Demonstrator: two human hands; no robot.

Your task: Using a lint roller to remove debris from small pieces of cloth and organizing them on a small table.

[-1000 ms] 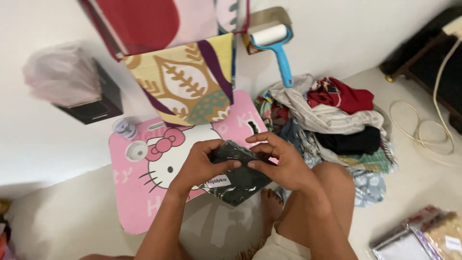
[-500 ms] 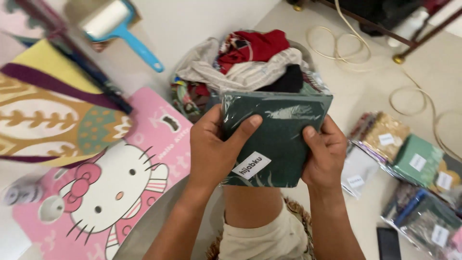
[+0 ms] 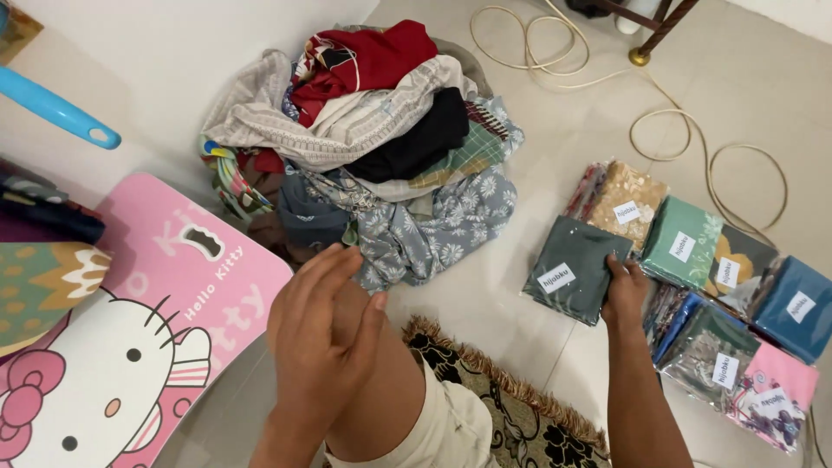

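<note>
The right hand [image 3: 626, 290] gripped a dark green packet [image 3: 575, 270], a flat plastic-wrapped fold of cloth with a white label, by its right edge, fingers curled over the top face. The packet lay flat on the tiled floor [image 3: 555, 130], or just above it; which one could not be told. Right of the grip, touching or nearly touching the packet, sat a cluster of similar packets [image 3: 737, 312]: a gold patterned one, a lighter green one, a blue one, a pink one and others, each with a white label. Beyond the grip a pale cord [image 3: 693, 147] looped across the floor.

The left hand [image 3: 322, 325] was open and empty, fingers spread and slightly bent, hovering above the person's bare knee. Just beyond it rose a heap of clothes [image 3: 373, 139] in red, black, beige and blue floral cloth. Left of that hand stood a pink table [image 3: 182, 295] printed with a cartoon cat, and farther left a blue handle [image 3: 52, 108]. Between the two hands, nearer the body, lay a dark fringed rug [image 3: 503, 407].
</note>
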